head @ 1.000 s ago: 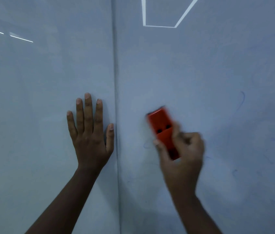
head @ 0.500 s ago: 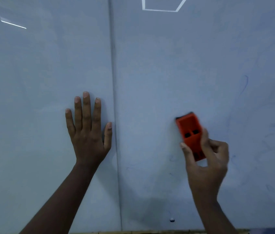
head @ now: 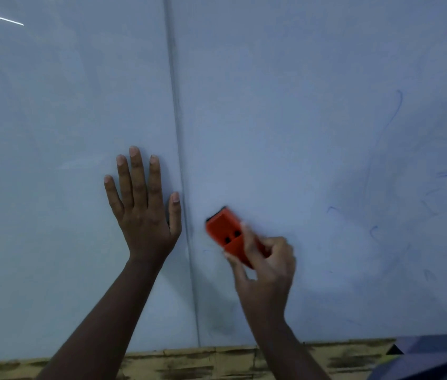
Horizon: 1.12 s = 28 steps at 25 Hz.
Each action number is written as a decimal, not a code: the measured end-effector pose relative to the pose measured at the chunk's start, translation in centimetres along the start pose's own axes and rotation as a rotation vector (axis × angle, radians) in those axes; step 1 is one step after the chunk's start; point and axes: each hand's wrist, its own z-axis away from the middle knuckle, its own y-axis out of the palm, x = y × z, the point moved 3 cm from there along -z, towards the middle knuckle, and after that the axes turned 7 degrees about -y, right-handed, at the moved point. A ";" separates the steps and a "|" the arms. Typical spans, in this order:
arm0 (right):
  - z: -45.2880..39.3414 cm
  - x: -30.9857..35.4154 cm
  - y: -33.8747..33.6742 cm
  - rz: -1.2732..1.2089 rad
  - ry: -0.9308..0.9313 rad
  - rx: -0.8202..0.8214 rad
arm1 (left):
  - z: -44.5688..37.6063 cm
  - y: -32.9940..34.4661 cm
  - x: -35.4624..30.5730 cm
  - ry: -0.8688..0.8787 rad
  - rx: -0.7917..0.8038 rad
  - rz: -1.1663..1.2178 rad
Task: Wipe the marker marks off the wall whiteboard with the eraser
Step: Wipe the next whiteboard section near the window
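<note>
The wall whiteboard (head: 285, 105) fills the view, split by a vertical seam (head: 178, 149). My right hand (head: 265, 266) grips an orange eraser (head: 226, 233) pressed against the right panel, just right of the seam; the hand and eraser are motion-blurred. My left hand (head: 143, 212) lies flat on the left panel with fingers spread, thumb beside the seam. Faint blue marker marks (head: 393, 116) curve down the right part of the board, with more smudges (head: 445, 175) further right and small traces (head: 373, 231) lower down.
Below the board's bottom edge runs a yellowish brick-patterned strip of wall (head: 217, 363). A dark blue-grey object (head: 433, 355) pokes in at the bottom right corner. A bright light reflection (head: 0, 17) shows at the top left.
My right hand has swept the eraser right and then back left toward the seam. The view has tilted down, showing the board's bottom edge. My left hand stays flat on the board.
</note>
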 end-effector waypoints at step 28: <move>11.8 -3.3 3.6 0.340 -0.233 0.253 | 11.5 0.4 2.1 -0.037 0.142 0.020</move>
